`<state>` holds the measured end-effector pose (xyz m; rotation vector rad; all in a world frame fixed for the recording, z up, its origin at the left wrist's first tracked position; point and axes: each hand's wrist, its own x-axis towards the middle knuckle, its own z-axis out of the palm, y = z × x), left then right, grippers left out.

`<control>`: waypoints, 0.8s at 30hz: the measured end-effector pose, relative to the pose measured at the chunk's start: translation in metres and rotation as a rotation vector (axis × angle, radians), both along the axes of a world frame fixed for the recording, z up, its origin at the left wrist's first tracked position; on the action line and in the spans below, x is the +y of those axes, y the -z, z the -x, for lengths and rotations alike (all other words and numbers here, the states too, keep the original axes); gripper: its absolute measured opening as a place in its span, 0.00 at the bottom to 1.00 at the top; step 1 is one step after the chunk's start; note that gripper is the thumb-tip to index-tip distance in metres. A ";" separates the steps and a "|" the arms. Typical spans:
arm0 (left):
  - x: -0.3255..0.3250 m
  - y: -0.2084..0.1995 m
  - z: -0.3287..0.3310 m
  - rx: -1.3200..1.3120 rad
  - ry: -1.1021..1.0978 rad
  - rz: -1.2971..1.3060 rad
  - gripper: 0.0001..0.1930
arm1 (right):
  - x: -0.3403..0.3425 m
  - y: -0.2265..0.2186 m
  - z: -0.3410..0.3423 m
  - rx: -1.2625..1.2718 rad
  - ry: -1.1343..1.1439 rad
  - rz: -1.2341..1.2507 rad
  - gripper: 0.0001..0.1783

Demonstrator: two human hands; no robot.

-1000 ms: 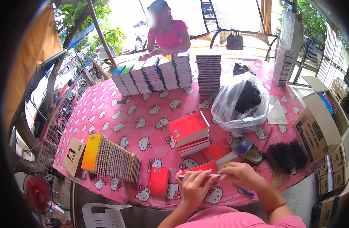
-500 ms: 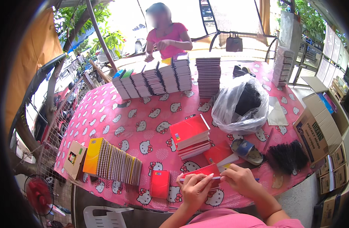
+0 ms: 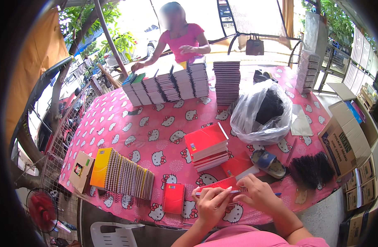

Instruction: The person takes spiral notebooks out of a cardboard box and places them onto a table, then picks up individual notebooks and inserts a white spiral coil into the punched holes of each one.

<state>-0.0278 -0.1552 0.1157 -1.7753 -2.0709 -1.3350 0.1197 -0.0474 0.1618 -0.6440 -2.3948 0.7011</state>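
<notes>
My left hand [image 3: 211, 206] and my right hand [image 3: 259, 194] together hold a thin red notebook [image 3: 220, 184] at the near edge of the pink patterned tablecloth [image 3: 156, 123]. A thin white rod, perhaps a binding coil, runs along the notebook's edge between my fingers. Just beyond my hands stands a stack of red notebooks [image 3: 206, 146]. A single small red notebook [image 3: 173, 198] lies left of my left hand. Blue slippers or a similar item [image 3: 268, 161] lie just past my right hand.
A row of spiral-bound notebooks [image 3: 123, 175] leans at the near left. Notebook stacks [image 3: 168, 84] and a dark pile [image 3: 226, 81] line the far side, where a person in pink [image 3: 181, 39] stands. A clear plastic bag [image 3: 261, 113], black coils [image 3: 310, 168] and cardboard boxes [image 3: 347, 136] sit right.
My hands have shifted slightly on the red notebook. The person across the table has moved their arms over the far stacks.
</notes>
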 end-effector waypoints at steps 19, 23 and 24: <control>0.002 -0.010 0.002 -0.067 0.093 0.011 0.17 | 0.120 0.119 -0.084 -0.630 0.511 0.041 0.43; 0.010 -0.012 0.001 -0.026 0.105 0.028 0.17 | 0.124 0.127 -0.085 -0.489 0.531 0.032 0.32; 0.013 -0.014 0.001 -0.031 0.101 0.045 0.17 | 0.123 0.104 -0.078 -0.468 0.526 0.126 0.30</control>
